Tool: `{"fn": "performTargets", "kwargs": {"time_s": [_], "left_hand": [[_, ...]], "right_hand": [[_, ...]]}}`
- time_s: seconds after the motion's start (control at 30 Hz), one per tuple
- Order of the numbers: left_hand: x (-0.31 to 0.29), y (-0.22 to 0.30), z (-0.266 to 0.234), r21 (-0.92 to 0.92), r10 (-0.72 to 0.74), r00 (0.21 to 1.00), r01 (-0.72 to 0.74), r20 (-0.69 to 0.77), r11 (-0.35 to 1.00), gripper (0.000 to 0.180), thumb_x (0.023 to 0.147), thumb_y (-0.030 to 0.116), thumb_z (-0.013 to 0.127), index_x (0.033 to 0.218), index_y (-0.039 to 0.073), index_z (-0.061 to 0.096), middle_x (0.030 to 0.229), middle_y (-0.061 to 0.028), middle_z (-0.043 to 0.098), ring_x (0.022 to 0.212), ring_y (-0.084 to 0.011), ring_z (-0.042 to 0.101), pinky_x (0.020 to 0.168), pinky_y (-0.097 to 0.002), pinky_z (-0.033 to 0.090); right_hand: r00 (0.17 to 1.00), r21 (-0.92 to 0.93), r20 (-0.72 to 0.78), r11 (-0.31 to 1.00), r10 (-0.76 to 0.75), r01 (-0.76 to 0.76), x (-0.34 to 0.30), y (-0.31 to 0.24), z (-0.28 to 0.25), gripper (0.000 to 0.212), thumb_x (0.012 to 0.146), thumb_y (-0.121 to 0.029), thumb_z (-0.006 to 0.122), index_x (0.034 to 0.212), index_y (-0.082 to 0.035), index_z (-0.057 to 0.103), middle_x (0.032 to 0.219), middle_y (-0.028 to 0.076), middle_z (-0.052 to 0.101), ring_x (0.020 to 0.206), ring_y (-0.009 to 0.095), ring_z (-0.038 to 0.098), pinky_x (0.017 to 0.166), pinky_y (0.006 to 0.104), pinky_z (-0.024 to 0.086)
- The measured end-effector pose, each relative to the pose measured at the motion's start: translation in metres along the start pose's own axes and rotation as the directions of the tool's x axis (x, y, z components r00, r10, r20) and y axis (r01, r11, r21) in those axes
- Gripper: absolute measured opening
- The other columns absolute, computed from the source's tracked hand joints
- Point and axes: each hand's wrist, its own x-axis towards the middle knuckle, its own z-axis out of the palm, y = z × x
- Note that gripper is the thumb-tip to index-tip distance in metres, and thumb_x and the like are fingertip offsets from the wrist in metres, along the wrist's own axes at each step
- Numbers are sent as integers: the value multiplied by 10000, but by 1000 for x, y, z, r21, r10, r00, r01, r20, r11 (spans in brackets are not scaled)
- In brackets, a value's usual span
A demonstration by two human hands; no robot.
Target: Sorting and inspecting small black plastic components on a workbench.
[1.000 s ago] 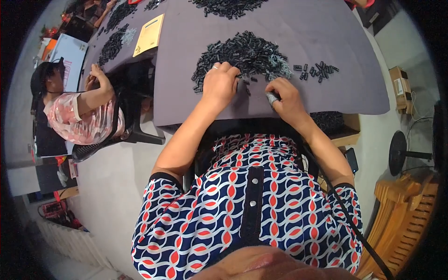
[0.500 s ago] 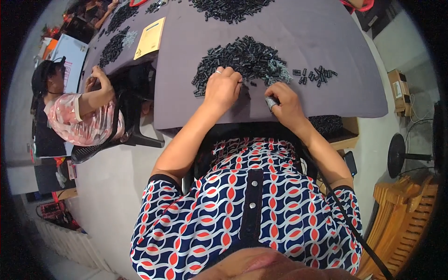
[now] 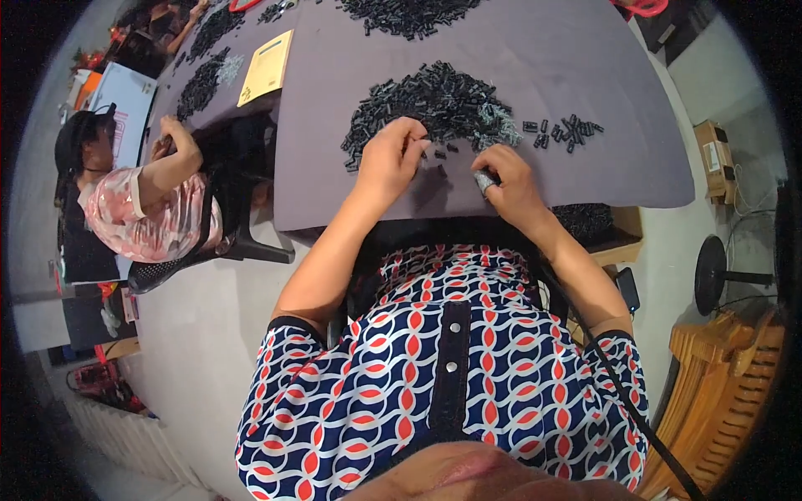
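Note:
A large heap of small black plastic pieces [image 3: 418,108] lies on the grey cloth in front of me. My left hand [image 3: 393,159] is at the heap's near left edge, thumb and fingers pinched around what looks like a small black piece. A couple of loose pieces [image 3: 447,152] lie just right of its fingertips. To the right, my right hand [image 3: 510,179] hovers at the near side of the heap with curled fingers and a silver-grey wrap [image 3: 484,180] on its thumb. Whatever it may hold is hidden. Thin silvery bits [image 3: 497,125] lie on the heap's right side.
A smaller cluster of black pieces [image 3: 576,132] lies right of the heap, and another heap [image 3: 409,17] farther back. A yellow booklet [image 3: 267,67] rests at the left. An open box of black pieces [image 3: 614,230] stands under the table edge. A seated person [image 3: 150,192] works at left.
My left hand has drawn back slightly left from the heap, its fingers now pinched, leaving loose pieces visible beside it. My right hand stays nearly in place.

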Motion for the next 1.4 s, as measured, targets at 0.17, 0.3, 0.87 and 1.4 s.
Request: {"fn": "performTargets", "kwargs": {"time_s": [0.17,0.3,0.87,1.4], "left_hand": [[-23,11,-11,-719,-338,900,426,275,549,136,907,13,711,1032,24,658,883,38,669,768,-20,590,661,-194,479],[-35,16,-15,-740,-400,845,515,355,432,152,919,-1,687,1068,23,666,920,16,695,809,-42,625,720,-197,503],[-51,20,4,-678,-347,833,553,432,484,145,918,9,696,1060,-1,665,935,-12,691,832,-75,635,764,-225,525],[-69,31,-17,-584,-187,790,569,584,579,168,912,5,690,1073,-37,664,946,-25,687,888,-88,630,804,-251,519]], "right_hand": [[990,203,-33,971,135,-126,-2,4,2,233,748,112,586,942,-12,620,914,53,609,800,160,591,688,274,462],[984,219,-18,961,175,-167,1,-2,-2,234,763,119,586,952,-10,637,924,30,613,801,114,569,696,243,448],[939,278,302,927,166,-253,33,-51,-10,173,789,76,624,939,10,681,889,28,638,815,113,633,730,255,501],[709,445,670,647,218,-619,21,-35,-6,142,819,2,737,912,-30,634,812,-12,646,724,45,595,590,210,462]]}}
